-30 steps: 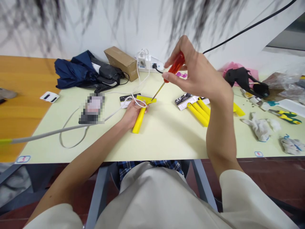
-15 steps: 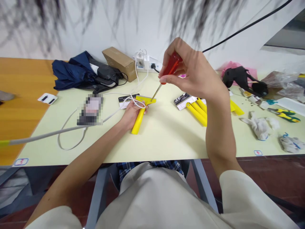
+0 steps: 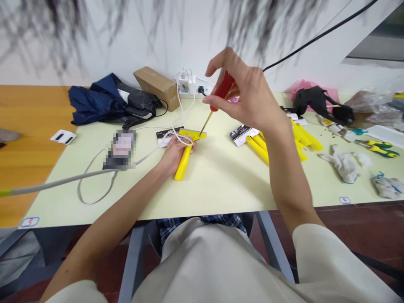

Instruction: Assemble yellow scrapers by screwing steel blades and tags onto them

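My left hand (image 3: 174, 152) is closed around a yellow scraper (image 3: 183, 163) near the middle of the table, its wide head turned away from me. A loop of white cable (image 3: 184, 136) passes over that hand and the scraper. Above and to the right, my right hand (image 3: 249, 94) grips the red handle of a screwdriver (image 3: 223, 91), with the thumb against it and the index finger lifted off. The screwdriver's shaft slants down to the right end of the scraper's head, where its tip meets a screw spot. A black-and-white card (image 3: 162, 136) lies behind my left hand.
More yellow scrapers (image 3: 303, 134) and packaging cards (image 3: 241, 134) lie to the right, partly behind my right forearm. Further right are pliers (image 3: 378, 148) and white gloves (image 3: 342, 162). On the left are a phone (image 3: 120, 149) and a navy umbrella (image 3: 94, 99). A cardboard box (image 3: 158, 86) stands behind.
My right index finger has lifted away from the screwdriver handle and the hand has shifted slightly left. The screwdriver tip stays on the scraper head. My left hand keeps its hold.
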Demonstrator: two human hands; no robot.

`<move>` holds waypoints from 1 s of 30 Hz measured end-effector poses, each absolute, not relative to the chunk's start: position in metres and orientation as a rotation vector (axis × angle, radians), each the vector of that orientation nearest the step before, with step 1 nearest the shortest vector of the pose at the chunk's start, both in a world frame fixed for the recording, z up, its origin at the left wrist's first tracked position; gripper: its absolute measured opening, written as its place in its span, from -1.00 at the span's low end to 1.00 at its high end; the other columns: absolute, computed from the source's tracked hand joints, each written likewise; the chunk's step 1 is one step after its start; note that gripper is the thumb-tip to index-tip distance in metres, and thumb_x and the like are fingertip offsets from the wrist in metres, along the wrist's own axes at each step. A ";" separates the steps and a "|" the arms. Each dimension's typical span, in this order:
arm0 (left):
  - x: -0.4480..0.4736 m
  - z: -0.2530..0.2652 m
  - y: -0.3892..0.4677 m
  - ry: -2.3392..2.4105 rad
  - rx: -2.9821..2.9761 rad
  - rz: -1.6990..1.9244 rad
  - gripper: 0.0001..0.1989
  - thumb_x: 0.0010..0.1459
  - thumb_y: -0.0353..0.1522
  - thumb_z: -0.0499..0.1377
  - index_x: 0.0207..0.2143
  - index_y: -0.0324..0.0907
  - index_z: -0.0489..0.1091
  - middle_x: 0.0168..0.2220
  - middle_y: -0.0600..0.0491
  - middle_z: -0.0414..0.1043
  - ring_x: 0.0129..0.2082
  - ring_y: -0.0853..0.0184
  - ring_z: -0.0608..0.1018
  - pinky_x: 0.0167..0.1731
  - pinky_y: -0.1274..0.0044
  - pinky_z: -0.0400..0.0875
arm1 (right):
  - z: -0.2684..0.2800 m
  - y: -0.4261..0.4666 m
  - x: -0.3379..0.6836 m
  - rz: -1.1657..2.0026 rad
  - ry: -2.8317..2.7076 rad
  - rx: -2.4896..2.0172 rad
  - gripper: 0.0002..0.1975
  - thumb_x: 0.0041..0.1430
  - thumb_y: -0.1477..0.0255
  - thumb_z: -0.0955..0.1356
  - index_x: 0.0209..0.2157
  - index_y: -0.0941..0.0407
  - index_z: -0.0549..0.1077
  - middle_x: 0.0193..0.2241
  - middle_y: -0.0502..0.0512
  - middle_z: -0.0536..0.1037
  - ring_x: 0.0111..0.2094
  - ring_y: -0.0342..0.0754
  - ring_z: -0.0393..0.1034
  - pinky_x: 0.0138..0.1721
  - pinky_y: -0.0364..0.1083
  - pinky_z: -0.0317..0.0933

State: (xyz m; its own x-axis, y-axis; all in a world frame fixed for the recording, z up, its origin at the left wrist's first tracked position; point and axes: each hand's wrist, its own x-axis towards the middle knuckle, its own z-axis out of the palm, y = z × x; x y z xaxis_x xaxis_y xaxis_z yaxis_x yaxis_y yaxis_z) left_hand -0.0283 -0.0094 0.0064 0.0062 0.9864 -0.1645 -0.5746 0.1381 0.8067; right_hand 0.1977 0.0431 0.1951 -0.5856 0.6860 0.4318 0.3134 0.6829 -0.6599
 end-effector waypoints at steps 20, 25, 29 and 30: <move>-0.031 0.002 -0.007 0.823 0.597 1.365 -0.52 0.05 -0.45 0.50 -0.23 -0.09 0.22 -0.21 0.12 0.48 -0.29 0.38 0.59 -0.40 0.55 0.39 | 0.194 0.057 0.213 0.858 -2.258 -0.618 -0.65 0.27 0.26 0.58 -0.02 -0.10 0.44 0.05 0.06 0.66 -0.02 0.17 0.61 0.08 0.21 0.57; -0.030 0.003 -0.008 0.810 0.624 1.348 -0.50 0.04 -0.40 0.53 -0.21 -0.09 0.23 -0.24 0.11 0.48 -0.30 0.38 0.59 -0.41 0.57 0.39 | 0.181 0.053 0.202 0.869 -2.086 -0.603 -0.58 0.23 0.15 0.61 -0.01 -0.08 0.46 -0.21 0.03 0.69 -0.15 0.13 0.65 0.00 0.17 0.59; -0.031 -0.002 -0.006 0.799 0.643 1.357 -0.51 0.05 -0.39 0.52 -0.24 -0.10 0.22 -0.24 0.09 0.50 -0.28 0.37 0.60 -0.40 0.58 0.41 | 0.167 0.050 0.192 0.782 -2.017 -0.685 -0.48 0.22 0.00 0.60 0.00 -0.06 0.42 -0.24 0.03 0.65 -0.23 0.09 0.63 -0.06 0.12 0.58; -0.032 -0.004 -0.006 0.787 0.646 1.357 -0.51 0.05 -0.39 0.52 -0.25 -0.10 0.21 -0.24 0.09 0.51 -0.27 0.36 0.60 -0.40 0.58 0.41 | 0.165 0.049 0.190 0.758 -2.009 -0.701 -0.48 0.25 -0.01 0.58 0.01 -0.07 0.40 -0.23 0.02 0.65 -0.24 0.08 0.62 -0.08 0.11 0.58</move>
